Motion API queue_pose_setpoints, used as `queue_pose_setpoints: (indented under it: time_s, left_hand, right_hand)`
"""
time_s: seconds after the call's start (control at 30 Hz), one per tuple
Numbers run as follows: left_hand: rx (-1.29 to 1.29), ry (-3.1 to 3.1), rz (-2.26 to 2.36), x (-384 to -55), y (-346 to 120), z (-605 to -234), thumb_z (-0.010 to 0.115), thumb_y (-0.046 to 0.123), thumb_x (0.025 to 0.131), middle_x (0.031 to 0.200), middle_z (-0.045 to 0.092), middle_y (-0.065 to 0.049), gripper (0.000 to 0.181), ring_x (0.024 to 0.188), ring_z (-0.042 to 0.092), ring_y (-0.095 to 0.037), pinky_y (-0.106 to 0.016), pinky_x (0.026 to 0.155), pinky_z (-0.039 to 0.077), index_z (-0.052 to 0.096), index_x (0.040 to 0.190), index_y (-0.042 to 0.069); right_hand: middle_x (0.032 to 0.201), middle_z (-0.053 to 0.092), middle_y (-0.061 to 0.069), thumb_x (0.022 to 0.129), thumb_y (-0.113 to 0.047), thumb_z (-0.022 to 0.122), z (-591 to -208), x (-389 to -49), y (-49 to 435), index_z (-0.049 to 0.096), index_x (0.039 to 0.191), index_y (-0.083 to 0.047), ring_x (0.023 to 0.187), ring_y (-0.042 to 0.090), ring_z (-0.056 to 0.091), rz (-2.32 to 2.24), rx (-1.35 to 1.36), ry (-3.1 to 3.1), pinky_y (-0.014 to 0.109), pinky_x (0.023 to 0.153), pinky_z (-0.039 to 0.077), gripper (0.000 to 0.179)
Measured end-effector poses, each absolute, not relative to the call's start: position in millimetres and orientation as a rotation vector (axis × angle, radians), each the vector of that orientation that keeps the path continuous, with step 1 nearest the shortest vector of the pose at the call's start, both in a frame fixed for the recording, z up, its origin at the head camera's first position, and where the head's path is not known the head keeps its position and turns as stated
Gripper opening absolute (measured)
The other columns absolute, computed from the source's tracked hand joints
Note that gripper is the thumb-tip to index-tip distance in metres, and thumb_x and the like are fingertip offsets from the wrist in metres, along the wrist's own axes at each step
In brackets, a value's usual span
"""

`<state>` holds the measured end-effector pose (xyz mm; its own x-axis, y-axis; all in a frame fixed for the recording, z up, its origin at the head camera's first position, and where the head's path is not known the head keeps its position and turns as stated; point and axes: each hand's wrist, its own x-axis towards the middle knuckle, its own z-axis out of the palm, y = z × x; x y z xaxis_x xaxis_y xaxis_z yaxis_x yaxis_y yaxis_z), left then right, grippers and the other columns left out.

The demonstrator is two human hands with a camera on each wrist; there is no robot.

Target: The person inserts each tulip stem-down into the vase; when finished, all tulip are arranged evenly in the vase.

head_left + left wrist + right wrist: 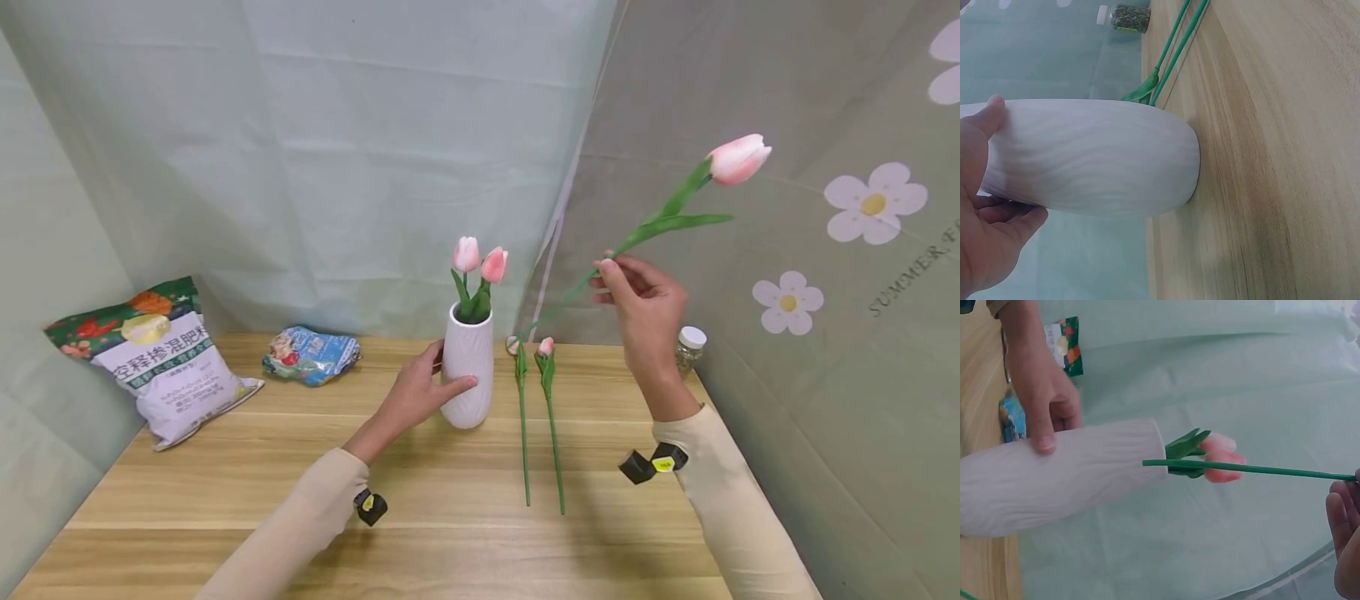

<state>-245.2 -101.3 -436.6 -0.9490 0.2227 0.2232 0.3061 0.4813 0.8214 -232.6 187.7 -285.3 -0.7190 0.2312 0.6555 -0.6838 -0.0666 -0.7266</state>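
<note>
A white ribbed vase (468, 367) stands upright on the table with two pink tulips (480, 265) in it. My left hand (420, 390) grips the vase from its left side, the thumb across the front and the fingers behind. Raised to the right, my right hand (647, 304) pinches the green stem of a third pink tulip (738, 160) between thumb and fingers. Its bloom points up and right, and its stem slants down to the left. In the right wrist view the stem's lower end (1147, 463) overlaps the vase's rim.
Two more tulips (551, 408) lie on the wooden table (450, 517), right of the vase. A white and green fertilizer bag (168, 367) leans at the left, beside a crumpled blue packet (313, 356). Behind my right wrist stands a white-lidded jar (690, 343). Fabric curtains (420, 150) enclose the table.
</note>
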Motion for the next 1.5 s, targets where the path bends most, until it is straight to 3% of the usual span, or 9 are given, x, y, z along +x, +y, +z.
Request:
queue_pose_setpoints:
  time_s: [0.53, 0.8, 1.03, 1.3, 1.5]
  left_hand:
    - [-0.478, -2.628, -1.485, -244.4, -101.7, -436.0, 0.080, 0.047, 0.087, 0.142, 0.059, -0.020, 0.085, 0.130, 0.058, -0.032, -0.048, 0.109, 0.050, 0.045, 0.149, 0.001]
    - [-0.485, -2.625, -1.483, -244.4, -101.8, -435.3, 0.080, 0.048, 0.087, 0.142, 0.058, -0.020, 0.086, 0.130, 0.058, -0.032, -0.048, 0.109, 0.050, 0.045, 0.149, 0.001]
    - [-0.483, -2.628, -1.464, -244.6, -101.8, -436.5, 0.080, 0.048, 0.087, 0.141, 0.059, -0.020, 0.085, 0.130, 0.059, -0.032, -0.048, 0.109, 0.051, 0.046, 0.148, 0.000]
    - [-0.478, -2.638, -1.454, -244.2, -101.4, -437.1, 0.080, 0.049, 0.087, 0.141, 0.059, -0.019, 0.085, 0.130, 0.059, -0.032, -0.048, 0.109, 0.051, 0.045, 0.149, 0.001]
    - [-0.478, -2.636, -1.448, -244.2, -101.8, -436.2, 0.080, 0.049, 0.087, 0.141, 0.059, -0.020, 0.085, 0.130, 0.059, -0.032, -0.048, 0.108, 0.051, 0.045, 0.149, 0.000]
  right_hand:
    - [0.089, 0.078, 0.007, 0.091, -0.004, 0.076, -269.6, -238.9, 167.6, 0.078, 0.099, 0.002, 0.072, 0.015, 0.074, 1.892, 0.575, -1.488, 0.029, 0.061, 0.062, 0.010]
    - [0.091, 0.079, 0.006, 0.091, -0.004, 0.076, -278.9, -243.8, 158.1, 0.073, 0.103, 0.014, 0.072, 0.016, 0.075, 1.881, 0.564, -1.539, 0.028, 0.060, 0.062, 0.022]
    - [0.088, 0.078, -0.001, 0.092, -0.003, 0.075, -293.8, -247.3, 149.6, 0.075, 0.100, 0.012, 0.071, 0.013, 0.074, 1.766, 0.585, -1.651, 0.028, 0.059, 0.062, 0.017]
    - [0.092, 0.077, 0.021, 0.093, -0.003, 0.075, -307.5, -247.3, 140.4, 0.076, 0.100, 0.009, 0.070, 0.012, 0.074, 1.683, 0.613, -1.747, 0.031, 0.060, 0.063, 0.015]
    - [0.088, 0.076, 0.020, 0.092, -0.002, 0.075, -304.9, -245.2, 137.6, 0.077, 0.099, 0.009, 0.069, 0.008, 0.072, 1.649, 0.606, -1.765, 0.027, 0.057, 0.061, 0.014]
